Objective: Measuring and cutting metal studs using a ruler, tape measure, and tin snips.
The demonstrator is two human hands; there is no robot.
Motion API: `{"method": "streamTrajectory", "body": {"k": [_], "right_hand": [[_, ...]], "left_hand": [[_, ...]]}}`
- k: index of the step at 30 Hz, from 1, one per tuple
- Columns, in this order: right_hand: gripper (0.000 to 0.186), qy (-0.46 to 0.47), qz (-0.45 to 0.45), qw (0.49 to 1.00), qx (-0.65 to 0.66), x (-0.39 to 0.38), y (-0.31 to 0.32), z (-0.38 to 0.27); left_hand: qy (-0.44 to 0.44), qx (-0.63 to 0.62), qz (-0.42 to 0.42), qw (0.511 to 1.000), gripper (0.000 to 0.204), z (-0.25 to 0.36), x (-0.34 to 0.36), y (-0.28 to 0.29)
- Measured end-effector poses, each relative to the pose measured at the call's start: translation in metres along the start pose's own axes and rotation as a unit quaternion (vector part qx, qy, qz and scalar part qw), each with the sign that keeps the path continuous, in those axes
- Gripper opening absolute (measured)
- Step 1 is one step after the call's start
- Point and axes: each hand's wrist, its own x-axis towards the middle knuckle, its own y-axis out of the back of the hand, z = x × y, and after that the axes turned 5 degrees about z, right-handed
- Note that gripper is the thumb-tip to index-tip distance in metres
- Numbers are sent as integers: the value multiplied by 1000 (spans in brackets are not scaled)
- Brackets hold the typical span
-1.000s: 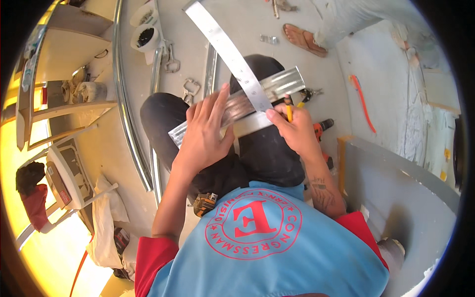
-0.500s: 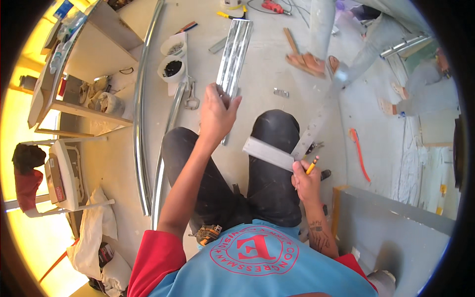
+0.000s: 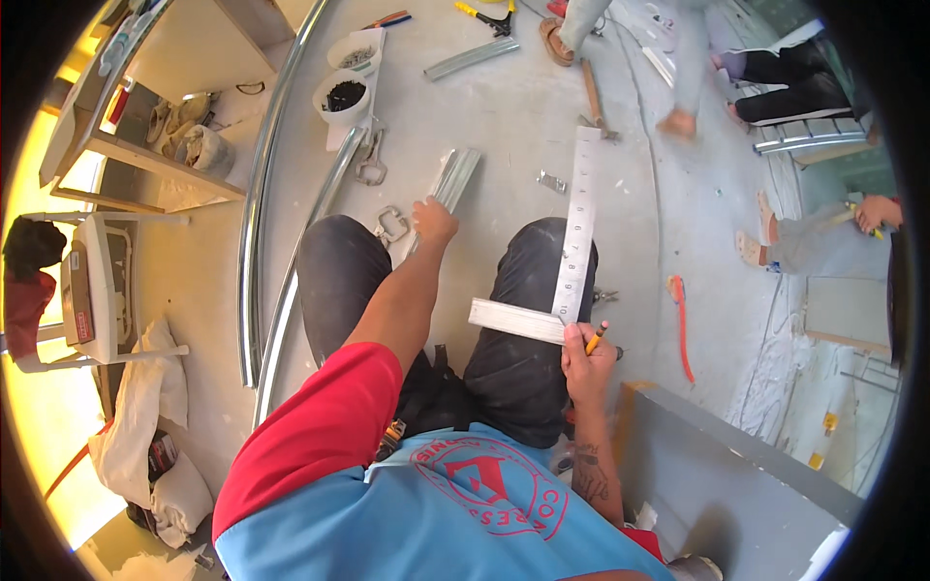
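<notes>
My left hand (image 3: pixel 434 221) reaches down between my knees and grips the near end of a short, shiny metal channel (image 3: pixel 457 179). That channel lies low, at or just above the floor; its near end is partly hidden by the hand. My right hand (image 3: pixel 585 363) is closed on a try square at the corner where its pale stock (image 3: pixel 517 321) meets its blade (image 3: pixel 578 218). A yellow pencil (image 3: pixel 598 336) sticks up from the same fingers. The stock lies across my right thigh, and the blade points away over the knee.
Locking clamps (image 3: pixel 391 226) lie by my left knee. Beyond are tubs of black screws (image 3: pixel 345 95) and silver fasteners (image 3: pixel 356 58), another channel piece (image 3: pixel 472 58) and a hammer (image 3: pixel 592 92). Long metal rails (image 3: pixel 254 242) run at left. A grey panel (image 3: pixel 736 474) stands at right; other people are nearby.
My left hand has brought the metal channel down from its raised position toward the floor. The try square's blade has swung to point more straight ahead. A co-worker's feet have moved.
</notes>
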Motion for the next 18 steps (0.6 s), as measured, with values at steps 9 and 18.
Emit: {"method": "streamTrajectory", "body": {"k": [9, 18], "right_hand": [[38, -37, 42, 998, -21, 4, 10, -17], [31, -73, -74, 988, 114, 11, 16, 18]], "left_hand": [[-21, -99, 20, 995, 68, 61, 26, 10], [-334, -387, -172, 842, 48, 126, -56, 158]]}}
